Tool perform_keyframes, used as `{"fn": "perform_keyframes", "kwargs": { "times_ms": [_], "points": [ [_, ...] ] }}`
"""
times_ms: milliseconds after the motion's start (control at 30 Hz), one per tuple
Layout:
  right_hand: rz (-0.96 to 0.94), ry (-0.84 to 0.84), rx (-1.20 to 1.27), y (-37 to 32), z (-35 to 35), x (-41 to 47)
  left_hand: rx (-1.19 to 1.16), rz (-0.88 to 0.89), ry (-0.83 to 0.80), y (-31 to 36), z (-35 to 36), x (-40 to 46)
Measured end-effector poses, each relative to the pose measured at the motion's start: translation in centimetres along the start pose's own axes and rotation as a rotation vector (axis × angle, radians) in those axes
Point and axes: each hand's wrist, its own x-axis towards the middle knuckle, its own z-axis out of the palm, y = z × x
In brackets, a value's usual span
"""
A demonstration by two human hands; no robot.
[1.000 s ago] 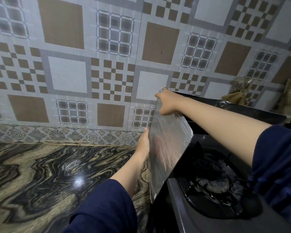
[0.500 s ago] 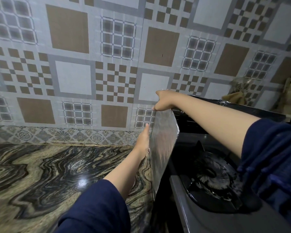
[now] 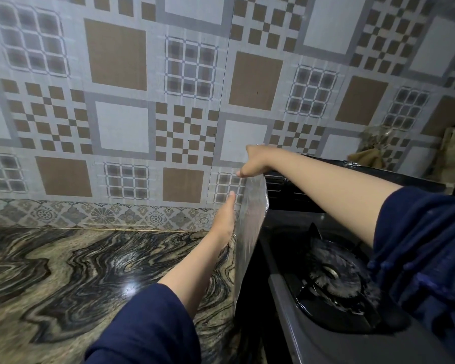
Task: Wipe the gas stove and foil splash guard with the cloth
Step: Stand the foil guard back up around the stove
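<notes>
Since the earlier frames the foil splash guard has been swinging toward upright, so its shiny face is now showing as a narrow, near edge-on strip instead of a broad panel.

Left of the grip, a glossy marble-patterned countertop is spreading in dark and tan swirls, catching a bright glare spot, under a wall of square and checker-patterned tiles. The left hand is lying flat, fingers extended, pressing against the guard's outer face about midway up. Above it, the right hand is closing over the guard's top corner, pinching the crinkled foil edge; the fingertips are curling behind the sheet and are hidden.

Right of the grip, the gas stove is sitting with a smooth grey body and a round black burner under a spiked pan support; the right forearm and dark blue sleeve are covering its far side. The guard's lower edge is dropping into a dark gap beside the stove and is hard to make out. A brownish crumpled cloth is lying behind the stove's far rim, blurred.
</notes>
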Motion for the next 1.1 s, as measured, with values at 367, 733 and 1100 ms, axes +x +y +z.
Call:
{"fn": "perform_keyframes", "kwargs": {
  "times_ms": [367,733,1100],
  "points": [
    [0.01,-0.044,-0.006,2.2,-0.1,-0.4,0.043,-0.02,-0.079,-1.8,0.9,2.9],
    [0.022,0.081,0.134,4.0,0.1,3.6,0.022,0.091,-0.041,-7.7,3.3,9.0],
    [0.016,0.146,0.195,4.2,0.0,5.5,0.079,0.15,0.003,-3.9,3.5,4.8]
  ]
}}
